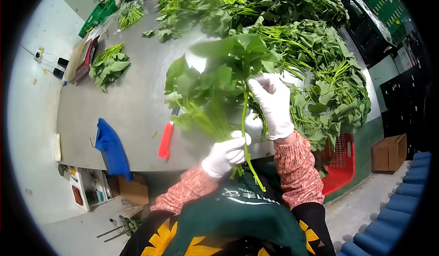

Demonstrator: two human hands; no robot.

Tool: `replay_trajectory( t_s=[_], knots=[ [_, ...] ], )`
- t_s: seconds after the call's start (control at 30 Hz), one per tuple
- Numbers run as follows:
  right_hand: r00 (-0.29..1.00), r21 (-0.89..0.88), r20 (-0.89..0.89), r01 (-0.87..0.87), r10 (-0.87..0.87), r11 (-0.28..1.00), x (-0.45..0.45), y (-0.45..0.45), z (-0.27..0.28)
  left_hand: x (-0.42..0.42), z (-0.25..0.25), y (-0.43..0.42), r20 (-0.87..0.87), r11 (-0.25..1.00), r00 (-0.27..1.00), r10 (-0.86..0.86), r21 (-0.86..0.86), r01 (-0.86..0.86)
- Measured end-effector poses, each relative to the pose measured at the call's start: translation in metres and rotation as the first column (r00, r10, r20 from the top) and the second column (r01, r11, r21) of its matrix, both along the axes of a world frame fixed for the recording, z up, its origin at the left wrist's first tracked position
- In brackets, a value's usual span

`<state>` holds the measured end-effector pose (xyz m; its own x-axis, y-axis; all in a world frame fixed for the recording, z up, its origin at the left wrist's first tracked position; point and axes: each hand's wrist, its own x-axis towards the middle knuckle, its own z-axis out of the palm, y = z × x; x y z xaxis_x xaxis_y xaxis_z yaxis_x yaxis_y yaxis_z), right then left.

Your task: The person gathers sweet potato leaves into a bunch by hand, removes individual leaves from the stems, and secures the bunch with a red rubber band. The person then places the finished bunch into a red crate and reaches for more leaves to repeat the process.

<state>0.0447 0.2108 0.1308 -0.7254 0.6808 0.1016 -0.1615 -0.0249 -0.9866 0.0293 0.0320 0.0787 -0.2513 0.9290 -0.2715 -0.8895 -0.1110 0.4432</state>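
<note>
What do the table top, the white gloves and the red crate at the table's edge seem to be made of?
Table top: probably stainless steel, judging by its smooth grey surface and soft sheen.
White gloves: perhaps thin latex or nitrile, matte and wrinkling closely over the fingers; which one, I cannot tell.
Red crate: likely moulded plastic, with uniform colour and a perforated wall.

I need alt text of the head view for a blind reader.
A gloved left hand grips leafy greens; the gloved right hand pinches one long stem. Beyond, heaped greens cover part of a metal table, where a red-handled tool lies.
</note>
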Motion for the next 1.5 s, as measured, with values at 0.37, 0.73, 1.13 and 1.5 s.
replay_trajectory(
  t_s=[0.37, 0.73, 1.13, 1.5],
  knots=[
    [0.998, 0.013, -0.036, 0.056, -0.055, 0.998, 0.000, -0.008, -0.008, -0.001, 0.000, 0.001, 0.038, 1.000, 0.999, 0.010, 0.015, -0.010],
    [0.994, -0.109, -0.038, 0.094, -0.099, 0.990, 0.000, -0.011, 0.006, 0.004, 0.004, 0.001, 0.017, 0.999, 0.999, -0.051, 0.005, 0.051],
    [0.991, -0.019, -0.063, 0.121, -0.122, 0.993, 0.005, -0.022, -0.003, 0.001, -0.002, 0.000, 0.075, 0.997, 0.997, -0.018, 0.072, 0.012],
    [0.961, 0.240, -0.222, 0.221, -0.168, 0.945, 0.002, 0.035, 0.016, 0.001, -0.004, 0.000, 0.137, 0.988, 0.989, -0.055, 0.149, 0.034]
  ],
)
